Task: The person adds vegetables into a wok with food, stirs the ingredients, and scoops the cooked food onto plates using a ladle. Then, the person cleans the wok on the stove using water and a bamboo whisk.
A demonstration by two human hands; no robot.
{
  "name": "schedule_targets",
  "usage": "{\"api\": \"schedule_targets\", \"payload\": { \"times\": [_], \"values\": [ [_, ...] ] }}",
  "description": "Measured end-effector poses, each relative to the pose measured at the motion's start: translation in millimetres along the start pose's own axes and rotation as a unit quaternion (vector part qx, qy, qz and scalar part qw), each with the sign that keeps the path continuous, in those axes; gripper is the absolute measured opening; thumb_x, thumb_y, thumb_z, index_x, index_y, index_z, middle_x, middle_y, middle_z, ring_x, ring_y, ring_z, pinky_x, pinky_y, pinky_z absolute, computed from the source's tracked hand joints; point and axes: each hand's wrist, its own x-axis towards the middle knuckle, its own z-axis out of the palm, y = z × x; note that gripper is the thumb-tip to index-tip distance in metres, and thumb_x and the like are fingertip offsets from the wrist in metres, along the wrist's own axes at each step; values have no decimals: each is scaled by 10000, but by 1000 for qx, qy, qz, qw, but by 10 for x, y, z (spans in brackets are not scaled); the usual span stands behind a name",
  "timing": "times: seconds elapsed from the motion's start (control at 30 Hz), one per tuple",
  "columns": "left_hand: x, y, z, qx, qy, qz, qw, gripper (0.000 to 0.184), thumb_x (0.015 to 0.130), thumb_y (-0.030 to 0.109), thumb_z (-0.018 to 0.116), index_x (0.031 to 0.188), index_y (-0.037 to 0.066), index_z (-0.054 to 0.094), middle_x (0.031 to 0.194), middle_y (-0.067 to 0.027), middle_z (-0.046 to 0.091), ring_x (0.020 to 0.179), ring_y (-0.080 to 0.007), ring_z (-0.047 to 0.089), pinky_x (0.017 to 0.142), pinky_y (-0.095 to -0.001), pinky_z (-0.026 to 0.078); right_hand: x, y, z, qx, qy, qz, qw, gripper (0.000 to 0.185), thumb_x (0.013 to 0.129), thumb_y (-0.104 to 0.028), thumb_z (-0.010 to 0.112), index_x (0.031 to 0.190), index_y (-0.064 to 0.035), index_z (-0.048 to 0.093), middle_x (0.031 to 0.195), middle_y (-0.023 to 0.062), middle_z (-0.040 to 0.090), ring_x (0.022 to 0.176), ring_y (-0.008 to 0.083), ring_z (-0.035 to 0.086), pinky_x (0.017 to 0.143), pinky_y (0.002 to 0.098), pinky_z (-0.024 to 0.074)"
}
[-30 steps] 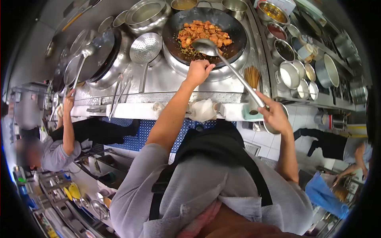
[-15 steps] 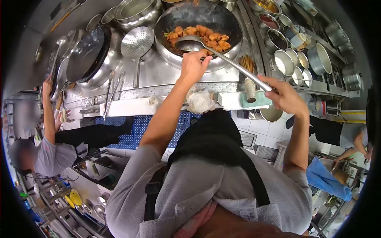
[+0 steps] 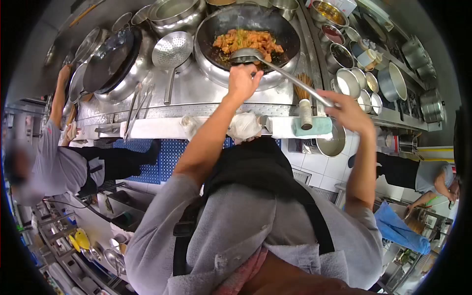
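A dark wok sits on the metal range, with browned chunks of food in its bowl. My left hand is closed at the wok's near rim; the part inside the fingers is hidden. Across the wok slants a long-handled steel ladle, its bowl resting near the food's front edge. My right hand is wrapped round the far end of the ladle's handle. Just left of the wok lies a perforated skimmer.
A bamboo brush stands right of my left hand, beside a green cloth. Several pots and seasoning bowls line the right side. Another person works at the left, by a second wok; one more is far right.
The ladle's bowl has come down toward the wok's near side, and the food has shifted into a heap farther left. My right hand moved slightly. The person at left raised an arm.
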Motion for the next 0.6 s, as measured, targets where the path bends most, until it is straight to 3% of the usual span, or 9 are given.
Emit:
{"api": "schedule_targets", "payload": {
  "times": [0.07, 0.17, 0.2, 0.27, 0.33, 0.4, 0.5, 0.53, 0.6],
  "values": [
    [-288, 16, 76, 30, -31, -15, 999, 189, 827, 202, 781, 765, 41, 704, 690, -149, 672, 658, -321, 634, 639, -439, 466, 453, 341, 499, -73, 71, -112, 988, 542, 898, -42, 664, 1432, -73, 568, 976, 92, 701, 680, 168, 610, 671, 315, 524],
    [-777, 417, -260, 41, -35, 18, 998, 154, 837, 189, 765, 750, 86, 691, 669, -110, 649, 686, -291, 614, 706, -426, 429, 560, 561, 712, 3, 129, -162, 978, 552, 908, -26, 650, 1449, -96, 563, 921, 28, 653, 583, 84, 546, 519, 257, 462],
    [-821, 519, -348, 7, -7, 28, 1000, 153, 840, 200, 762, 742, 120, 676, 630, -68, 601, 689, -275, 584, 742, -412, 393, 367, 565, 620, 96, 108, -109, 983, 554, 915, -26, 646, 1457, -98, 554, 898, 33, 647, 562, 78, 530, 494, 249, 440],
    [-309, 455, -482, 58, -34, 24, 997, 166, 830, 183, 762, 733, 89, 666, 699, -82, 644, 727, -291, 590, 763, -438, 395, -202, 572, 318, 267, 48, 9, 962, 558, 929, -25, 637, 1472, -101, 535, 852, 43, 635, 520, 67, 500, 444, 233, 396],
    [-51, 89, -243, 27, -56, -19, 998, 154, 828, 183, 772, 770, 69, 687, 727, -90, 668, 772, -309, 592, 785, -457, 407, -91, 501, 323, 265, 77, -10, 961, 562, 946, -19, 619, 1492, -76, 499, 833, 37, 625, 513, 63, 489, 439, 232, 386],
    [53, -184, -47, 58, -94, -31, 993, 146, 832, 182, 772, 910, 65, 734, 899, -126, 712, 899, -325, 630, 898, -462, 435, 158, 484, 403, 272, 104, -22, 956, 563, 959, -27, 612, 1503, -50, 471, 817, 32, 615, 504, 63, 481, 430, 235, 378],
    [-296, -30, -296, 33, 22, -7, 999, 340, 835, 197, 777, 1149, 79, 723, 1207, -173, 664, 1151, -361, 589, 1055, -478, 391, 656, 536, 441, 278, 121, 5, 953, 568, 964, -85, 630, 1493, 13, 449, 807, 39, 612, 483, 72, 484, 406, 251, 374],
    [-662, -87, -471, 89, 41, -73, 993, 573, 826, 245, 793, 1349, 85, 619, 1419, -206, 521, 1346, -402, 444, 1132, -521, 318, 795, 585, 414, 277, 130, 4, 952, 569, 962, -94, 635, 1490, 14, 453, 802, 42, 613, 484, 74, 490, 406, 254, 379],
    [-1527, -486, -820, 232, 180, -193, 936, 770, 815, 301, 800, 1480, 95, 472, 1405, -287, 490, 1389, -438, 364, 1114, -597, 306, 1087, 722, 464, 283, 152, 9, 947, 571, 958, -112, 644, 1483, 16, 460, 793, 48, 614, 486, 78, 501, 406, 260, 387]
  ]
}}
